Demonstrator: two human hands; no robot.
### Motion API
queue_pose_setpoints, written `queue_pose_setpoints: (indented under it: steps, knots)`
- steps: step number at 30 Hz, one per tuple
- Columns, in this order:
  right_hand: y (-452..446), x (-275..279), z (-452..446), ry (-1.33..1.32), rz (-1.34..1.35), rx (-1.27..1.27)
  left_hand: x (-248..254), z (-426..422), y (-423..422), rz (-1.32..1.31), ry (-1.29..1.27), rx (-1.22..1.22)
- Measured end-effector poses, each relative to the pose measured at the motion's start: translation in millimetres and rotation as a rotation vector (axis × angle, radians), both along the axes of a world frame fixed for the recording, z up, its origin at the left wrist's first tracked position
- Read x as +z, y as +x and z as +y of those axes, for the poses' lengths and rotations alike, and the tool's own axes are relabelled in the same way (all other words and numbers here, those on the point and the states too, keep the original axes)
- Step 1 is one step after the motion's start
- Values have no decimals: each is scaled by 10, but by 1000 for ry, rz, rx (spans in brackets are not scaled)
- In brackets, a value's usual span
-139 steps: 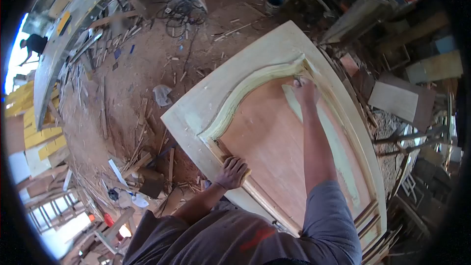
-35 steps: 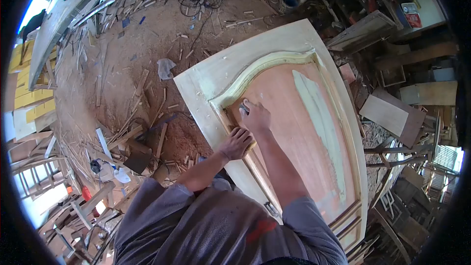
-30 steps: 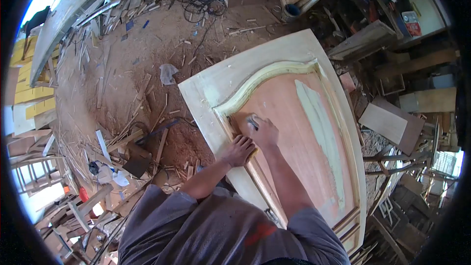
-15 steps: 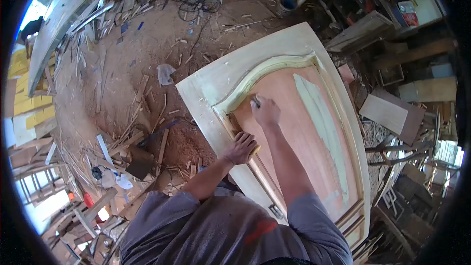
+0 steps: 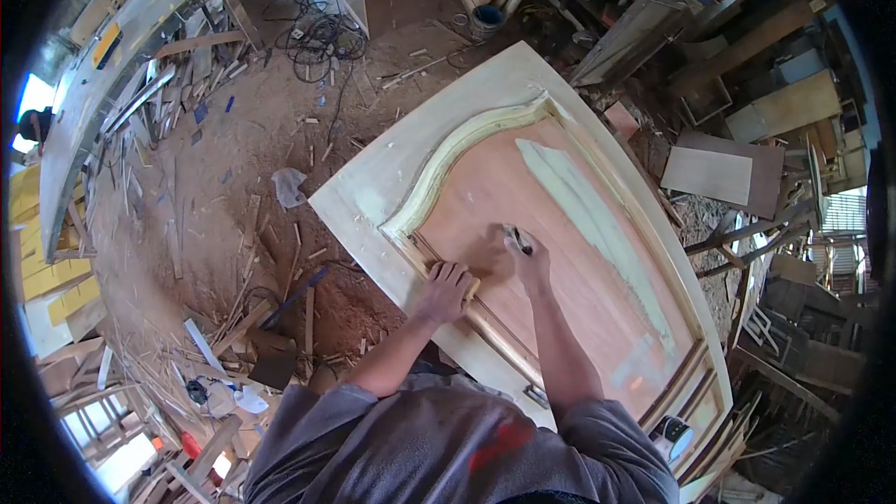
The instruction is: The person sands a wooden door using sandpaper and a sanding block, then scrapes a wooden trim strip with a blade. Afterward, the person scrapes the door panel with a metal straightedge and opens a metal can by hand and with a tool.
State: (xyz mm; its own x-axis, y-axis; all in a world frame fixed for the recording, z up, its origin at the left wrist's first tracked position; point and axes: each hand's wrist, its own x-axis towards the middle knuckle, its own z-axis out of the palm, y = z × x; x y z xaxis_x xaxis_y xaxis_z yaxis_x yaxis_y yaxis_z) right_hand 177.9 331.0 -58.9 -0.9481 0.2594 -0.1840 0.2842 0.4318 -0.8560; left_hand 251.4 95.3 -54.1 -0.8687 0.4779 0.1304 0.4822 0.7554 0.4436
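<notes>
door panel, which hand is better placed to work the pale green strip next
Likely the right hand: it is over the panel, nearer the pale green strip, and holds a small tool. The left hand is farther off, at the frame, with a yellowish block.

Wood offcuts and tangled black cables (image 5: 320, 40) are strewn over a brown dirt floor (image 5: 219, 168). A long pale bench (image 5: 121, 42) is seen at the far left, and boards (image 5: 789, 110) are stacked on the right, where daylight is let in.
</notes>
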Motion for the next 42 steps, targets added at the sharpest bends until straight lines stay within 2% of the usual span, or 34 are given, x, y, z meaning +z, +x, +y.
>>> queue_pose_setpoints:
  steps: [4, 10, 13, 16, 22, 25, 28, 30, 32, 33, 34, 37, 39, 41, 42]
  knots:
    - [176, 256, 79, 39, -147, 100, -29, 7, 15, -150, -29, -15]
    - [610, 530, -163, 145, -198, 328, 61, 60, 6, -98, -94, -10]
    - [1152, 693, -56, 334, -208, 356, 85, 97, 32, -39, -65, 0]
    - [1717, 826, 371, 340, -341, 357, 132, 164, 52, -8, -53, 14]
    - [3053, 789, 1418, 28, -424, -152, 133, 258, 143, 90, -53, 13]
    - [3735, 795, 1789, 139, -356, -314, 43, 294, 205, 92, -93, 6]
    - [4368, 720, 2084, -100, -292, -524, -3, 353, 292, 190, -115, -23]
    - [4771, 670, 2294, -72, -255, -587, -26, 435, 411, 271, -157, -34]
    - [5392, 490, 2538, -111, -176, -674, 107, 696, 845, 225, -143, 2]
    - [5626, 225, 2628, 93, -119, -676, 114, 874, 1075, 201, -118, 32]
    - [5719, 524, 2678, 15, -180, -734, 112, 1045, 1309, 176, -93, 61]
    - [6147, 461, 2938, -114, -130, -835, 199, 1709, 1990, 33, 55, 86]
    - [6394, 418, 3132, -179, -119, -904, 324, 2199, 2388, -205, 152, 91]
    - [6614, 413, 3283, -236, -67, -949, 207, 2521, 2678, -189, 169, -43]
    - [6722, 401, 3389, -225, -101, -956, 396, 2738, 2826, -300, 140, -80]
